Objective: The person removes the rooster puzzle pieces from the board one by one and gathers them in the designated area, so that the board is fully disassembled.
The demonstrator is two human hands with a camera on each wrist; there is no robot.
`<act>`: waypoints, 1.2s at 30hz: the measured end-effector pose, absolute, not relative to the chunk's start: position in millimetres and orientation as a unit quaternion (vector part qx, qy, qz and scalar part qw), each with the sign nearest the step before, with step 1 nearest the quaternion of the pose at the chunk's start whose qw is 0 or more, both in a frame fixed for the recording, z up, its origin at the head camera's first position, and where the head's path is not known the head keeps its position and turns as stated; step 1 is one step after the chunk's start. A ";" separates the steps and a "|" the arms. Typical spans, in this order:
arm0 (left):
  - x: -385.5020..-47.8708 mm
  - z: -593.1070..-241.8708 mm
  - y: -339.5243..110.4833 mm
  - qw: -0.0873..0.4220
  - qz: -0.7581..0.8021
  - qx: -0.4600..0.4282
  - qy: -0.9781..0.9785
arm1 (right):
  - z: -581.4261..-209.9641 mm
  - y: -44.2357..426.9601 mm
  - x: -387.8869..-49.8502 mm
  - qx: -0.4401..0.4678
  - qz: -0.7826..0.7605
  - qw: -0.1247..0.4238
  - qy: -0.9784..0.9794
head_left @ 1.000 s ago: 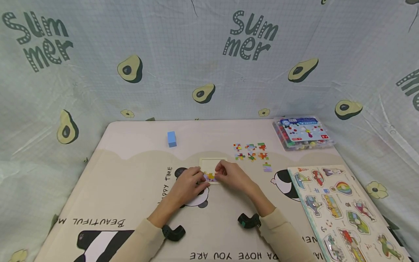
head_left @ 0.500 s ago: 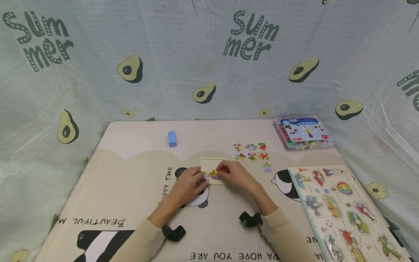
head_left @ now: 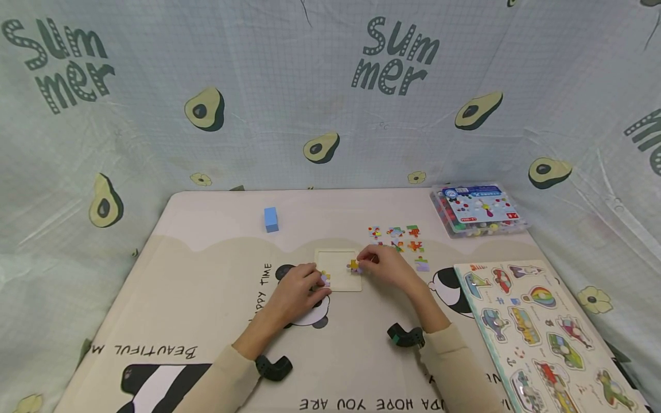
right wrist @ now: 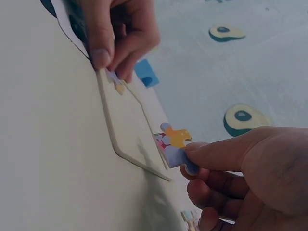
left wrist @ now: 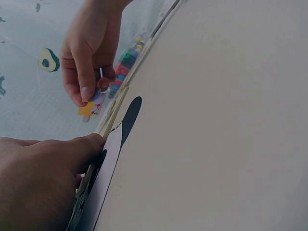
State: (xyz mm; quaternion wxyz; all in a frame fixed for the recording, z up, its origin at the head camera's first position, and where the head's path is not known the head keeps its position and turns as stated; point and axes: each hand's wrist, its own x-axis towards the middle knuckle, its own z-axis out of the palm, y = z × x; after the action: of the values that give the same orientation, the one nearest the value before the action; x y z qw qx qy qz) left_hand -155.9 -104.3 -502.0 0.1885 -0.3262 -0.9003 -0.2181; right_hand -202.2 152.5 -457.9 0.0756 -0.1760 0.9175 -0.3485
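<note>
My right hand (head_left: 386, 265) pinches a yellow-and-purple jigsaw piece (right wrist: 174, 144) between thumb and fingers, above the right edge of a pale wooden puzzle tray (head_left: 338, 261). In the left wrist view the right hand (left wrist: 91, 57) shows with that piece hanging from its fingertips. My left hand (head_left: 296, 291) grips the tray's left end, thumb on the near edge and fingers curled at the other side, as the right wrist view shows. Beside those fingers, a second piece (head_left: 326, 279) lies in the tray's near left corner, partly covered by the hand.
Several loose jigsaw pieces (head_left: 415, 246) lie right of the tray, some partly behind the right hand. A blue block (head_left: 271, 219) stands at the back left. At the back right sits a clear box of coloured parts (head_left: 480, 210). A picture board (head_left: 537, 332) lies along the right side.
The right hand has lifted the yellow-and-purple piece away from the piece in the tray's corner and carried it to the right. The left hand stays in place.
</note>
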 end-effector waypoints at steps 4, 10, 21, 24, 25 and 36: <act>-156.0 -502.7 -104.4 0.196 -0.220 -0.330 -0.897 | -456.0 163.3 -205.8 -0.168 -0.349 0.072 0.919; -156.1 -503.3 -104.5 0.200 -0.221 -0.330 -0.896 | -451.7 180.3 -209.7 -0.140 -0.362 0.077 0.918; -157.2 -505.7 -104.3 0.201 -0.226 -0.331 -0.894 | -446.5 207.7 -213.9 -0.105 -0.376 0.073 0.918; -157.3 -505.6 -104.1 0.199 -0.229 -0.330 -0.894 | -446.9 214.4 -214.8 -0.102 -0.369 0.067 0.921; -157.3 -505.7 -104.0 0.199 -0.230 -0.329 -0.894 | -447.2 216.6 -214.9 -0.102 -0.367 0.066 0.922; -156.9 -506.3 -103.2 0.203 -0.233 -0.329 -0.893 | -449.8 236.8 -216.9 -0.099 -0.354 0.076 0.927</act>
State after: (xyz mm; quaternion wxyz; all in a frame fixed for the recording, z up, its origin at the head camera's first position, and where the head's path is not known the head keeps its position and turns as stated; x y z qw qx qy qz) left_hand -156.9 -103.2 -506.3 0.2030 -0.3287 -0.8926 -0.2326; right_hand -216.9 236.8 -449.8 0.0762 -0.0987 0.9269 -0.3539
